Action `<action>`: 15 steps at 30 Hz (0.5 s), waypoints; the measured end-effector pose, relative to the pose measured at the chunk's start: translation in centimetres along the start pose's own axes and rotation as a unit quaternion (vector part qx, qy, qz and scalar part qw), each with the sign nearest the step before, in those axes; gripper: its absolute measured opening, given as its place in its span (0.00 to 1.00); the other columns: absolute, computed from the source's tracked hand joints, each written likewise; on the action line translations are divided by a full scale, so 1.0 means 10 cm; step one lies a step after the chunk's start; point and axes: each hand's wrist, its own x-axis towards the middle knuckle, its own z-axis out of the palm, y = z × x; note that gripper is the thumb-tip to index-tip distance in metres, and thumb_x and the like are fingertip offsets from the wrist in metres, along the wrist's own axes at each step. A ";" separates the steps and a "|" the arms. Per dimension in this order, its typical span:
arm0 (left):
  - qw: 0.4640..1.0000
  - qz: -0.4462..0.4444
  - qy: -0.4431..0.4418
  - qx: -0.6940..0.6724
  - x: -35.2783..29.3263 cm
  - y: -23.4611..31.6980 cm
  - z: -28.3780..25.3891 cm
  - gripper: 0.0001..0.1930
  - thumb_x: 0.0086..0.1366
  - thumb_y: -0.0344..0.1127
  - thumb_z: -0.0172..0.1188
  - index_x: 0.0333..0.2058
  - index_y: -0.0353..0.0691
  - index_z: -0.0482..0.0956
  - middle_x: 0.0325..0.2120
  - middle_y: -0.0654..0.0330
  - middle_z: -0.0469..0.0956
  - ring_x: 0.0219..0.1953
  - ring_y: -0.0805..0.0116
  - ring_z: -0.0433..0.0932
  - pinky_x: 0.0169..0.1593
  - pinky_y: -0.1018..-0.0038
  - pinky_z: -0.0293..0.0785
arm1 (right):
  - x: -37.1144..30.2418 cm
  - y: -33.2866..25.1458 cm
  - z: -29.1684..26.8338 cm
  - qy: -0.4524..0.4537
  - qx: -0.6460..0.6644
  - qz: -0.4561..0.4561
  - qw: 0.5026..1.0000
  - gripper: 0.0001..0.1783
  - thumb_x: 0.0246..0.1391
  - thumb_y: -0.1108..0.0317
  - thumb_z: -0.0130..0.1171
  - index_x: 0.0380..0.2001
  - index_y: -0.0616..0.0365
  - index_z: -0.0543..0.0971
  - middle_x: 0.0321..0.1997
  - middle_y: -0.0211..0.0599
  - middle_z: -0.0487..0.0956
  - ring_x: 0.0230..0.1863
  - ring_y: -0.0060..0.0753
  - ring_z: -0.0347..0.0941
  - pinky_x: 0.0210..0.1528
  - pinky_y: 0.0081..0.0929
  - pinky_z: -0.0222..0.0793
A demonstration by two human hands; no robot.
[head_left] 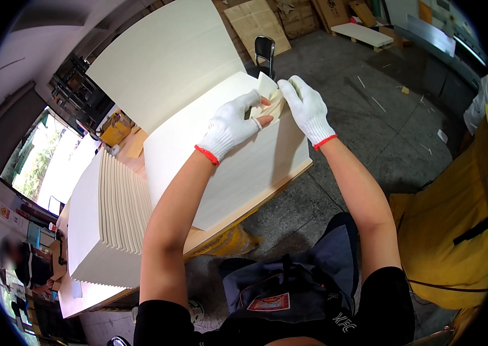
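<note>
Both hands wear white knit gloves with red cuffs. My left hand (233,126) pinches the far corner of a thin cream sheet (232,155) that lies on top of a thick pile on the wooden bench (221,230). My right hand (307,108) grips the same lifted corner from the other side, where the sheet edge curls up. Behind the pile another large cream sheet (166,57) stands raised at an angle.
A fanned stack of cream sheets (108,213) sits at the left of the bench. A yellow fabric bag (451,230) hangs at the right. The grey concrete floor (382,127) holds cardboard, a black chair (264,51) and a pallet. Another person sits at far lower left.
</note>
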 end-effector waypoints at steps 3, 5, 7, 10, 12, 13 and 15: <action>0.999 0.032 0.018 0.010 0.02 -0.08 0.02 0.18 0.62 0.38 0.69 0.49 0.44 0.78 0.31 0.58 0.80 0.30 0.71 0.77 0.38 0.70 0.74 | 0.00 -0.01 0.00 -0.006 0.002 0.005 1.000 0.29 0.65 0.38 0.44 0.34 0.55 0.76 0.28 0.51 0.79 0.35 0.58 0.77 0.37 0.47 0.68; 0.999 0.034 0.015 0.013 0.02 -0.07 0.03 0.17 0.63 0.38 0.68 0.50 0.44 0.78 0.31 0.58 0.80 0.30 0.71 0.77 0.38 0.70 0.74 | 0.00 -0.01 -0.01 -0.008 0.003 0.009 1.000 0.29 0.65 0.38 0.44 0.34 0.55 0.76 0.28 0.51 0.79 0.35 0.58 0.77 0.37 0.46 0.68; 1.000 0.019 0.000 0.010 0.01 -0.02 0.02 0.17 0.65 0.37 0.65 0.52 0.45 0.78 0.31 0.58 0.79 0.31 0.71 0.77 0.39 0.70 0.74 | 0.00 0.02 -0.01 -0.006 0.003 0.011 1.000 0.30 0.65 0.38 0.45 0.34 0.56 0.76 0.28 0.50 0.79 0.34 0.57 0.77 0.37 0.45 0.68; 0.998 0.013 -0.012 -0.052 -0.03 0.02 -0.02 0.16 0.69 0.35 0.60 0.54 0.46 0.78 0.31 0.58 0.79 0.31 0.71 0.76 0.38 0.71 0.74 | -0.01 -0.02 -0.03 -0.007 0.021 0.019 1.000 0.30 0.65 0.37 0.45 0.33 0.56 0.76 0.27 0.49 0.79 0.34 0.55 0.77 0.38 0.44 0.68; 0.996 0.068 0.045 -0.044 -0.02 -0.08 0.03 0.16 0.70 0.34 0.57 0.56 0.47 0.78 0.31 0.58 0.78 0.30 0.72 0.76 0.38 0.71 0.74 | -0.01 -0.08 -0.04 -0.023 0.023 0.032 0.999 0.31 0.64 0.36 0.45 0.33 0.56 0.76 0.27 0.49 0.79 0.34 0.54 0.77 0.38 0.43 0.68; 0.992 0.095 0.073 -0.039 -0.01 -0.14 0.05 0.17 0.71 0.34 0.56 0.57 0.48 0.77 0.31 0.58 0.78 0.30 0.72 0.76 0.38 0.71 0.74 | -0.01 -0.09 -0.04 -0.031 0.024 0.038 0.999 0.31 0.64 0.36 0.45 0.33 0.56 0.76 0.27 0.49 0.79 0.34 0.54 0.77 0.38 0.42 0.68; 0.996 0.073 0.037 -0.024 0.05 -0.18 0.05 0.16 0.70 0.35 0.58 0.55 0.47 0.78 0.31 0.58 0.79 0.31 0.72 0.76 0.39 0.71 0.74 | 0.00 -0.04 -0.02 -0.013 0.019 0.023 0.999 0.31 0.64 0.36 0.45 0.33 0.55 0.77 0.27 0.49 0.79 0.34 0.54 0.77 0.38 0.43 0.68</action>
